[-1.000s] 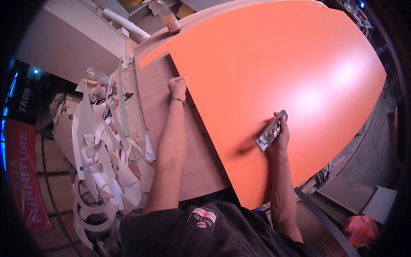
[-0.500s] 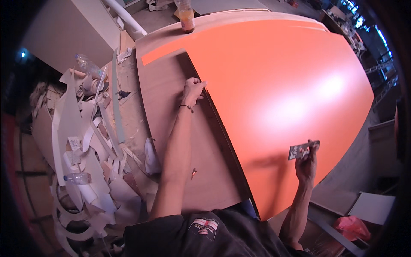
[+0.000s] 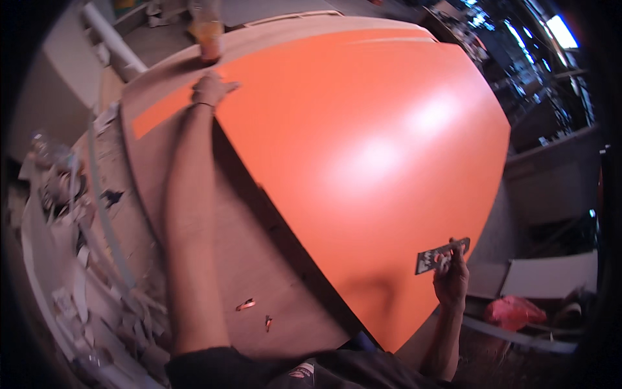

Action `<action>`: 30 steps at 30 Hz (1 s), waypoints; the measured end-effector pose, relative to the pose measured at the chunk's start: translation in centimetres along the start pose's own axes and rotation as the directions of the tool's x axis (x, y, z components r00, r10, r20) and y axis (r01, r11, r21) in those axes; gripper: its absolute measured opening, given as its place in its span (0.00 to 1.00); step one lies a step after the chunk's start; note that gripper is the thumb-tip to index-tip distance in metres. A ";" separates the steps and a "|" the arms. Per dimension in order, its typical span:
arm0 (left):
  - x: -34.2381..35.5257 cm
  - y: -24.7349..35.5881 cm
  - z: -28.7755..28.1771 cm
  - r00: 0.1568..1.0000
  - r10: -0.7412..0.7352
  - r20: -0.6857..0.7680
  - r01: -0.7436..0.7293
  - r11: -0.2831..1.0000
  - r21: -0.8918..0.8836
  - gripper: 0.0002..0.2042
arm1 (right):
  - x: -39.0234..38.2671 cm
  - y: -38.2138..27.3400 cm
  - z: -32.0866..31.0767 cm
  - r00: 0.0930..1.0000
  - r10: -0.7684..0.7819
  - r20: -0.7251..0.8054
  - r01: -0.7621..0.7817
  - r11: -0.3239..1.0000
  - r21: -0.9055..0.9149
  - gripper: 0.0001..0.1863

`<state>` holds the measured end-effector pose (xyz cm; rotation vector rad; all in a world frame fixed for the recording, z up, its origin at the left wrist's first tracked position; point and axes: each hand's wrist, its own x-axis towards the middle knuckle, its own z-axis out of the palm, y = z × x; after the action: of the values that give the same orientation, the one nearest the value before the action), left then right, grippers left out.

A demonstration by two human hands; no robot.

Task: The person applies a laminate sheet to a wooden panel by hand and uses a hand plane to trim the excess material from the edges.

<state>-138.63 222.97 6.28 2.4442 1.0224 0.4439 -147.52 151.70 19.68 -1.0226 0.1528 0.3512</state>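
A large glossy orange sheet (image 3: 363, 149) lies over a brown board (image 3: 214, 259) on the bench. My left hand (image 3: 210, 89) reaches far forward and presses flat on the sheet's far left corner, fingers spread. Off the sheet's near right edge, my right hand (image 3: 450, 279) is raised and grips a small flat grey scraper-like tool (image 3: 442, 254), held above the surface and not touching it. A brownish bottle (image 3: 206, 31) stands just beyond my left hand.
Heaps of pale offcut strips (image 3: 71, 259) pile up along the left of the board. A white pipe (image 3: 110, 40) lies at the back left. A red bag (image 3: 515, 311) and pale panels (image 3: 551, 275) sit on the floor at right. Small scraps (image 3: 246, 303) lie on the board.
My left hand has slid farther forward along the sheet's left edge to its far corner. My right hand has lifted the tool off the sheet and moved it out past the right edge.
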 end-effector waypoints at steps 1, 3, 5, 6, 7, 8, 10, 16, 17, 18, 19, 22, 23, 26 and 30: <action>1.1 -0.8 -0.7 0.998 -0.004 0.066 0.003 1.000 0.018 0.37 | 0.5 0.0 0.1 0.993 0.044 0.110 -0.047 0.999 0.026 0.19; 1.8 1.2 -0.9 0.979 -0.031 0.201 0.038 0.999 -0.029 0.34 | 0.6 0.2 1.5 1.000 0.023 -0.004 -0.023 0.996 -0.091 0.17; -0.3 3.1 0.3 0.985 -0.074 0.156 0.098 0.984 -0.150 0.32 | 0.9 0.3 0.9 0.999 0.039 -0.010 -0.040 0.990 -0.138 0.18; -1.0 2.6 0.3 0.994 -0.103 0.036 0.109 0.971 -0.212 0.32 | 1.3 0.4 0.9 0.998 0.060 0.001 -0.060 0.992 -0.113 0.18; -1.4 1.9 0.5 0.995 -0.078 -0.056 0.064 0.974 -0.217 0.34 | 1.6 0.1 0.0 0.984 0.113 0.138 -0.105 0.992 -0.063 0.17; -1.8 1.2 0.5 0.986 -0.053 -0.159 0.018 0.978 -0.210 0.35 | 1.5 -0.1 0.7 0.984 0.087 0.155 -0.075 0.994 -0.081 0.17; -4.1 1.3 1.7 0.942 -0.211 -0.262 0.121 0.938 -0.324 0.41 | 1.0 -0.3 2.6 0.984 0.033 0.177 -0.013 0.993 -0.116 0.16; -20.0 3.6 6.9 0.880 -0.344 -0.328 -0.055 0.612 -0.789 0.34 | -1.2 -1.6 0.5 0.999 -0.038 -0.015 0.038 0.999 0.003 0.11; -22.2 4.7 7.0 0.901 -0.358 -0.247 -0.040 0.496 -0.867 0.28 | -1.6 -1.7 0.6 0.994 -0.089 -0.058 0.090 0.996 0.011 0.10; -24.0 5.4 6.7 0.915 -0.366 -0.172 -0.017 0.389 -0.921 0.23 | -1.8 -1.3 0.7 0.988 -0.118 -0.100 0.121 0.992 0.025 0.10; -25.5 6.9 6.3 0.909 -0.358 -0.214 -0.046 0.425 -0.904 0.20 | -2.1 -1.7 0.4 0.991 -0.105 -0.078 0.106 0.994 0.007 0.11; -29.3 10.8 3.9 0.893 -0.386 -0.231 -0.051 0.424 -0.904 0.15 | -2.0 -1.2 -1.1 0.987 -0.158 0.033 0.160 0.982 -0.102 0.18; -30.2 11.2 3.4 0.881 -0.391 -0.268 -0.058 0.471 -0.880 0.15 | -2.1 -1.1 -0.9 0.983 -0.158 0.092 0.170 0.973 -0.156 0.19; -32.3 10.8 3.4 0.855 -0.439 -0.275 -0.026 0.493 -0.870 0.17 | -2.5 0.2 3.0 0.986 -0.134 0.103 0.156 0.958 -0.241 0.24; -34.8 12.2 3.9 0.819 -0.539 -0.196 -0.024 0.308 -0.951 0.18 | -2.3 0.7 5.7 0.977 -0.123 0.177 0.166 0.952 -0.258 0.26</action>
<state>-153.12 188.86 5.20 1.0453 0.9227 1.1942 -150.08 156.38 22.71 -1.2643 -0.1181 0.3235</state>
